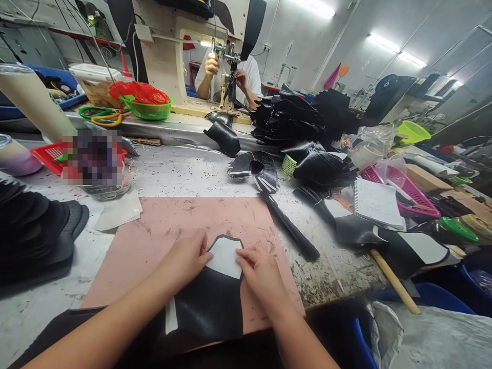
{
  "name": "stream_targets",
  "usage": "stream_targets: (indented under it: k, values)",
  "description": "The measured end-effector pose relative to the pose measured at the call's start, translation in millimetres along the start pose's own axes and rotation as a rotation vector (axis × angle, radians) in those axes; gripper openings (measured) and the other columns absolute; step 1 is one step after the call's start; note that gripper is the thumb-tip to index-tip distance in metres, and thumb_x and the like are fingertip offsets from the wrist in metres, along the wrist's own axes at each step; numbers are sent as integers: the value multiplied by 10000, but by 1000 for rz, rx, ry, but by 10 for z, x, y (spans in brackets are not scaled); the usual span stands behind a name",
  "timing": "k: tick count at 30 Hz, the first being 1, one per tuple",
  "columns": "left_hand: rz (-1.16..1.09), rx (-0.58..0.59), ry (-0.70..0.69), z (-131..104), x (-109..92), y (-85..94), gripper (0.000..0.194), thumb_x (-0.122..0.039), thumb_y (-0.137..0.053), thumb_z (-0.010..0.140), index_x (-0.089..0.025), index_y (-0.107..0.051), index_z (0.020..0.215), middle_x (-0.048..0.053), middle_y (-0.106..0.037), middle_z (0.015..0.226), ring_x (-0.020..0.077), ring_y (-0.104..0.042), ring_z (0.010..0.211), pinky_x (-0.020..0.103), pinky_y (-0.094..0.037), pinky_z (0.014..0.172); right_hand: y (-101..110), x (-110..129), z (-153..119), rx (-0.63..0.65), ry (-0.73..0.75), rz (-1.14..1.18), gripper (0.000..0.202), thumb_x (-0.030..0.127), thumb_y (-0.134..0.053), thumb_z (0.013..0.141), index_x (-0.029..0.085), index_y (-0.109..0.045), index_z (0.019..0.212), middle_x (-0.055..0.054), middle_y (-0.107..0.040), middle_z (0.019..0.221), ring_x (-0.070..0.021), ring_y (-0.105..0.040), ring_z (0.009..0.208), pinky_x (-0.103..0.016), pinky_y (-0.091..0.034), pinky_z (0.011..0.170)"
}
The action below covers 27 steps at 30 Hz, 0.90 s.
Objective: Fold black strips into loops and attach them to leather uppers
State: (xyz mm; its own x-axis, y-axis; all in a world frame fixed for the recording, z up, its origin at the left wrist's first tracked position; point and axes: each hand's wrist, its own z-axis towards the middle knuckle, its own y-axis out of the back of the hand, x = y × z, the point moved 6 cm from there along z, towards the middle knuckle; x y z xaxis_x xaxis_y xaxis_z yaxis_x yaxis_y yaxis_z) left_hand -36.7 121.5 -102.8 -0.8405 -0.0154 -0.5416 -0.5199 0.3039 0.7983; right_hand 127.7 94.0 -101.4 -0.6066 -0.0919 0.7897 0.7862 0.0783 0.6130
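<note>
Bare forearms [126, 318] reached in from the lower edge of the view, over a pink mat [154, 230] on a worn, speckled work table [165, 169]. Between the hands, on the mat's near part, lay a black piece [215, 302], its lower end at the mat's near edge. Writing showed on the page of a spiral notebook [376, 202] at the right, but its lines were too small to read. The black piece was smooth, with a soft sheen across its broad lower part; it narrowed toward a far end with angled corners. A white patch [226, 259] covered most of that end, leaving a thin black border along the far edge, and a white strip [171, 316] stood out at the lower left side. The left hand [190, 255] was closed in a pinch at the left edge of the piece, beside the patch; the right hand [258, 266] pinched the opposite edge, thumb and forefinger together. Left of the mat rose a stack of black pieces [34, 230], while a dark bundle of strips [292, 230] slanted across its right edge. Farther off, a green bowl [149, 108] held red plastic [140, 93] beside a pale sewing machine [157, 61], behind which a person [251, 72] had both hands raised near the needle area.
</note>
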Motion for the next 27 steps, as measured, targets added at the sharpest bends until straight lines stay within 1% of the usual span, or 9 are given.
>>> stream_targets:
  k: [4, 7, 9, 12, 15, 18, 22, 25, 27]
  values:
    - [66, 14, -38, -31, 7, 42, 174, -276, -525, 705, -222, -368, 650, -16, -507, 631, 183, -489, 635, 261, -285, 546, -42, 89, 8, 41, 107, -281, 231, 114, -469, 810, 169, -659, 929, -100, -563, 991, -226, -530, 912, -365, -451, 817]
    - [103, 22, -98, -89, 52, 66, 84, -292, -506, 736, -225, -460, 713, -5, -534, 745, 181, -514, 699, 260, -298, 575, -140, 224, 21, 126, 285, -424, 451, 18, -387, 785, 216, -551, 1155, -82, -533, 1117, -223, -480, 981, -362, -417, 853]
    - [149, 19, -175, -158, 88, 72, 84, -275, -448, 776, -234, -521, 776, 9, -528, 819, 175, -521, 727, 261, -320, 599, -208, 281, 28, 171, 321, -529, 523, 16, -382, 779, 275, -490, 1221, -67, -540, 1115, -227, -483, 945, -360, -424, 802]
    - [209, 7, -300, -343, 161, 82, 222, -248, -362, 819, -232, -581, 792, 34, -523, 816, 176, -522, 722, 267, -354, 618, -268, 336, 5, 163, 303, -648, 359, 226, -478, 833, 262, -519, 1187, -96, -545, 1115, -270, -482, 935, -406, -416, 773]
    - [176, -5, -412, -642, 258, 115, 278, -235, -334, 845, -229, -599, 760, 48, -558, 815, 175, -530, 752, 266, -385, 663, -304, 338, -36, 156, 324, -699, 518, 474, -537, 800, 210, -482, 1242, -139, -519, 1193, -314, -468, 999, -461, -387, 822]
    - [125, -16, -450, -931, 394, 194, 257, -246, -359, 858, -241, -602, 776, 42, -595, 848, 165, -546, 794, 254, -405, 719, -284, 278, 81, 152, 365, -746, 553, 493, -555, 790, 252, -455, 1278, -138, -496, 1252, -316, -453, 1069, -470, -354, 874]
    - [179, -235, -269, -987, 691, 557, 248, -291, -386, 832, -220, -612, 761, 68, -622, 893, 201, -564, 864, 289, -417, 792, -244, 311, 586, 149, 479, -826, 593, 487, -648, 717, 366, -456, 1265, -116, -430, 1326, -334, -407, 1145, -479, -305, 913]
    - [277, -432, -2, -816, 1021, 933, 238, -323, -400, 792, -198, -602, 778, 95, -629, 904, 252, -557, 902, 357, -406, 841, -267, 471, 1009, 200, 587, -906, 746, 475, -708, 658, 397, -364, 1316, -104, -370, 1376, -335, -388, 1170, -451, -296, 921]
    - [303, -486, 105, -667, 1214, 1106, 223, -299, -416, 762, -187, -596, 833, 115, -626, 941, 277, -546, 934, 387, -399, 850, -288, 616, 1213, 208, 630, -964, 791, 388, -732, 665, 400, -317, 1337, -94, -332, 1404, -341, -365, 1192, -452, -280, 929]
